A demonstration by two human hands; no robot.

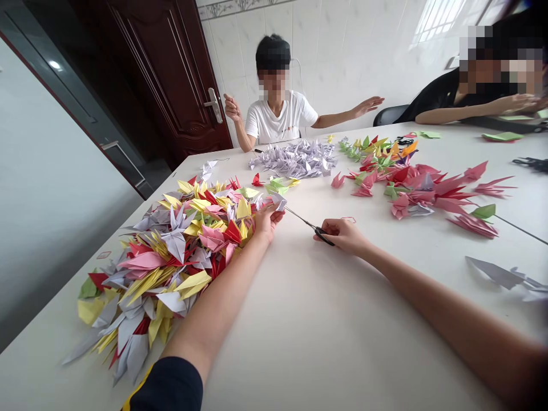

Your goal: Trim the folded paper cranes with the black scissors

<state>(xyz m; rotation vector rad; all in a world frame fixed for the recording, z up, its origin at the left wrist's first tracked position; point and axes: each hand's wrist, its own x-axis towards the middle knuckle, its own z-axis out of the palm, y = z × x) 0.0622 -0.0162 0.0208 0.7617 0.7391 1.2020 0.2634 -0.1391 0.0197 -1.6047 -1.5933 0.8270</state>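
My left hand is closed on a small pale folded paper piece at the right edge of a big heap of folded paper shapes in yellow, red, pink and grey. My right hand grips the black handles of a pair of scissors. The thin blades point left toward the paper piece in my left hand. Both forearms stretch out over the white table.
A person in a white shirt sits across the table with both arms raised, behind a pile of lilac folded papers. Pink, red and green folded shapes lie to the right. Another person leans on the far right. A dark door stands behind.
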